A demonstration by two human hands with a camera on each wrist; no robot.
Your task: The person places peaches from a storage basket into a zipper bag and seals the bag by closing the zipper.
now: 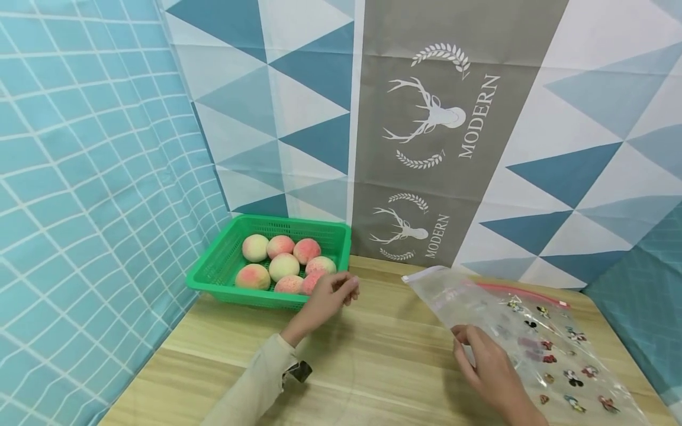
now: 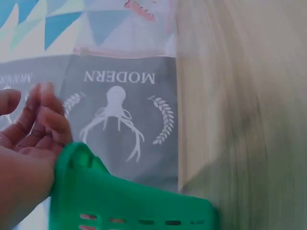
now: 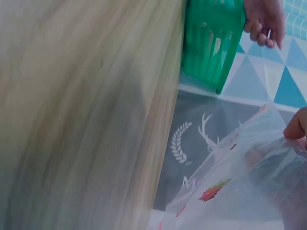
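Note:
My left hand (image 1: pixel 325 300) hovers by the front right corner of a green plastic basket (image 1: pixel 240 294), its fingers loosely bent and nothing in them. Inside the basket lie several pink and yellow peaches (image 1: pixel 284 267). On the right, my right hand (image 1: pixel 490 370) pinches the left edge of a clear zip bag (image 1: pixel 434 293), whose pale purple zip end stands raised off the table. In the right wrist view, the thumb (image 3: pixel 297 124) presses on the clear plastic (image 3: pixel 259 167). Under and beside it spreads clear plastic with a red zip (image 1: pixel 522 289) and small colourful cartoon prints.
The wooden table (image 1: pixel 373 355) reaches to a patterned cloth backdrop (image 1: pixel 405 130) with deer heads and triangles. A blue gridded cloth (image 1: pixel 96 177) hangs along the left side, and a teal cloth (image 1: pixel 639 296) along the right.

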